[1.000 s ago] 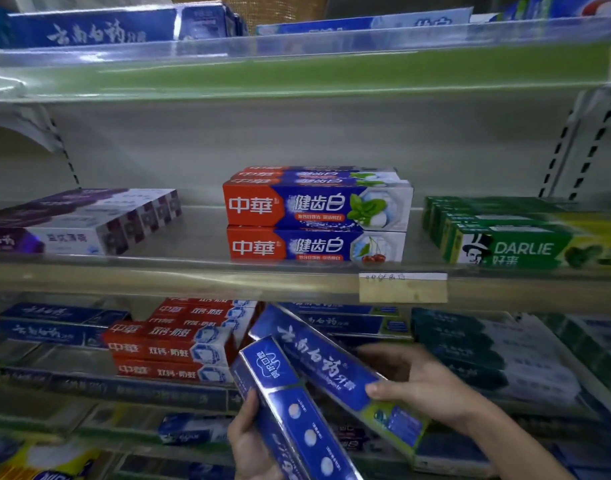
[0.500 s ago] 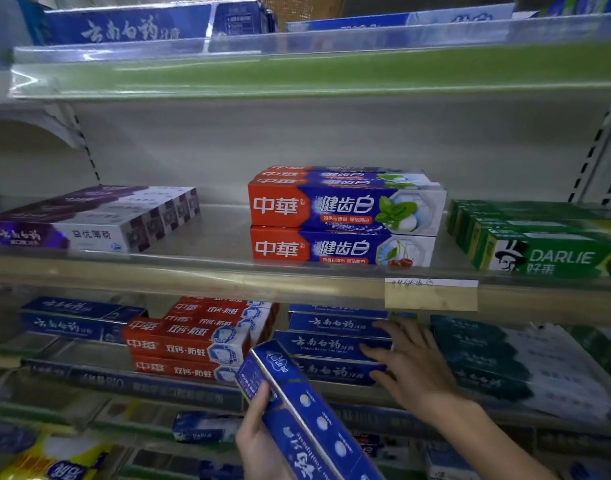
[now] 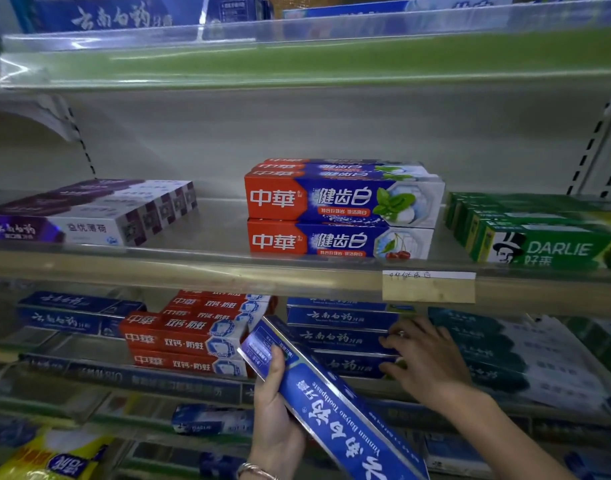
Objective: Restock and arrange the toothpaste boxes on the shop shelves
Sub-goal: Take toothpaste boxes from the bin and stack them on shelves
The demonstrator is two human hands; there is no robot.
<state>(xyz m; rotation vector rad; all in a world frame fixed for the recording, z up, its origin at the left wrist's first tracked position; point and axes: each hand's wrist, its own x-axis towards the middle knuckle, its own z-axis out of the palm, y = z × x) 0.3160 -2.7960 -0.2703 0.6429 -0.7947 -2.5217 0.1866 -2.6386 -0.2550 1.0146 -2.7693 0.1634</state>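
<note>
Fingers (image 3: 402,330) of the right hand (image 3: 430,365) are spread and fairly straight, tips pressing on the right-hand ends of the blue stack (image 3: 342,337); they pinch nothing. The left hand (image 3: 276,420) has its fingers curled behind the blue box (image 3: 335,407), with the thumb laid across the box's face near the upper end.

The shelving takes up the whole view. On the middle shelf (image 3: 193,271) sit purple boxes (image 3: 89,216), red-and-blue boxes (image 3: 342,209) and green Darlie boxes (image 3: 539,240), each group well apart from the next. On the lower shelf (image 3: 151,379) the red stack (image 3: 186,337) stands just beside the blue stack, where the right hand appears to be squaring up the boxes.

The blue box is tilted, with its upper end in front of the seam between those two stacks. A handwritten label (image 3: 428,285) hangs on the middle shelf's rim above the right hand.

The main risks:
- **Uneven push:** pressing harder on one layer could slide its box out of line or shove the stack into the red one.
- **Stray corner:** the raised end of the blue box could knock the red stack's front boxes askew.
- **One-handed grip:** the grip sits near one end of a long box, so the box could pivot and slip.
</note>
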